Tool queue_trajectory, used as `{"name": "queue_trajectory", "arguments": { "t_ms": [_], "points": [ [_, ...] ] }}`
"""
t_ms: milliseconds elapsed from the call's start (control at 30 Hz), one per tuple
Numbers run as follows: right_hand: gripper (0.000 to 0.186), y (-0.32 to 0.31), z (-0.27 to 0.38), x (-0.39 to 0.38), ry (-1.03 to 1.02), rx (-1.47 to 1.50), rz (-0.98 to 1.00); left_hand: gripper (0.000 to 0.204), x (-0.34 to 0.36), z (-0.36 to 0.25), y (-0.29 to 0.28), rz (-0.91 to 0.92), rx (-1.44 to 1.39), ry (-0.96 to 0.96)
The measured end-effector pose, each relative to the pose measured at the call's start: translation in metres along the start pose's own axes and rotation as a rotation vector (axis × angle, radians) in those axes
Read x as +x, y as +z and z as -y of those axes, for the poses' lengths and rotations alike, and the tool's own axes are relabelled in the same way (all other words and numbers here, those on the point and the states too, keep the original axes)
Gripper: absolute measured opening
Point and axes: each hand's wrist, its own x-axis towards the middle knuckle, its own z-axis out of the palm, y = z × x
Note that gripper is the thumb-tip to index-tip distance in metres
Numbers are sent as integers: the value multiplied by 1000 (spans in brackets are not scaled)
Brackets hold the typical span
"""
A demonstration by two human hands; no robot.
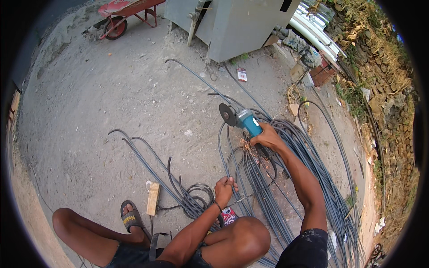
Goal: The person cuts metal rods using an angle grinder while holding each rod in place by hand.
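Observation:
My right hand [268, 137] is wrapped round the body of a teal angle grinder [251, 123]. Its dark cutting disc [227, 115] points to the far left, over the bent ends of some steel bars. Orange sparks [248, 146] fly just below the tool, near my right hand. Lower down, my left hand [224, 191] is closed round a thin steel bar [227, 167] in front of my knee. Where the disc meets metal cannot be made out. A long bundle of grey steel bars [308, 163] runs under and beside my right arm.
More bent bars [147, 158] lie left of my hands. Near my sandalled foot are a wooden block [153, 199] and a coiled black cable [199, 193]. A red wheelbarrow [127, 9] and a grey box-like structure [237, 27] stand at the back. Dry rubble [393, 111] borders the right.

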Motion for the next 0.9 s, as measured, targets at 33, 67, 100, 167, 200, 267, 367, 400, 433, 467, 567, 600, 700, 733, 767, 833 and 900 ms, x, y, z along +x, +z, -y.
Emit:
{"name": "queue_trajectory", "arguments": {
  "t_ms": [33, 67, 100, 167, 200, 267, 367, 400, 433, 467, 567, 600, 700, 733, 767, 833, 900],
  "points": [
    [63, 0, 1, 0, 0, 1, 2, 28, 0, 0, -1, 3, -13, -3],
    [63, 0, 1, -1, 3, 6, 18, 28, 0, -1, 0, 8, -25, -6],
    [63, -1, 1, -1, 6, 10, 35, 28, -1, -2, 0, 8, -24, -7],
    [62, -1, 2, -1, 12, 5, 28, 27, -2, -2, 0, 7, -8, -15],
    [61, -1, 2, -1, 17, -1, 20, 27, -2, -3, 0, 6, -7, -15],
    [61, 0, 2, -3, 16, 18, 14, 28, -1, -2, 0, 13, -10, -17],
    [60, 0, 1, -2, 7, 29, 8, 29, 0, 1, 0, 0, 11, -2],
    [60, 0, 1, -2, -2, 20, 7, 29, 1, 3, 0, -1, 11, -2],
    [60, 0, 1, -2, -3, 20, 8, 26, 3, 4, -2, 15, 35, 1],
    [60, 0, 2, -2, 2, 21, 15, 24, 4, 6, -3, 29, 59, 5],
    [60, 2, 2, -1, -7, 22, 16, 24, 4, 6, -4, 38, 46, 7],
    [60, 1, -1, -1, -17, 20, 9, 24, 2, 4, -2, 41, 46, 5],
    [60, 1, -4, 0, -15, 7, 13, 29, -1, -2, 1, 8, 12, 3],
    [60, 2, -5, 0, -15, 7, 14, 29, -2, -3, 1, 7, 10, -3],
    [60, 3, -5, 1, -17, 2, 3, 29, -2, -4, 1, 6, 8, -9],
    [60, 3, -8, 1, -17, -5, -7, 29, -3, -4, 2, 6, 12, -7],
    [60, 5, -5, 1, -13, 28, 1, 29, -1, -1, -1, 0, 16, -2]
  ]
}}
